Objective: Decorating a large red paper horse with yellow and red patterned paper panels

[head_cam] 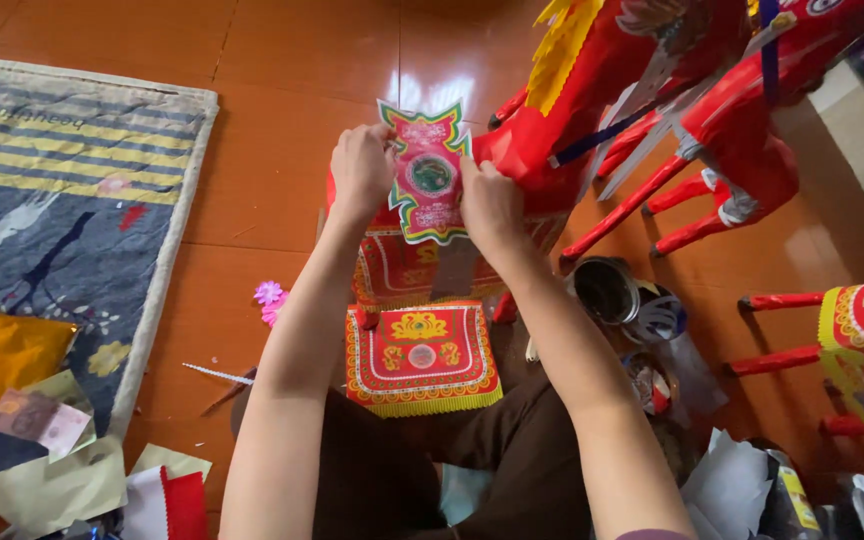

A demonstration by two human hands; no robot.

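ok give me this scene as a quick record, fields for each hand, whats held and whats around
left hand: pinching the left edge of the paper ornament
right hand: gripping the ornament's right edge
ornament: red, green-edged cut-out with a round centre, held against the red paper horse
below: red and gold fringed panel on the lap
floor: orange tiles, striped mat left, pink paper flower
right: tape rolls, second red horse

The red paper horse (pixel 592 90) loses its head past the top edge; behind it, a second red paper horse (pixel 752 130) is likewise cut off.
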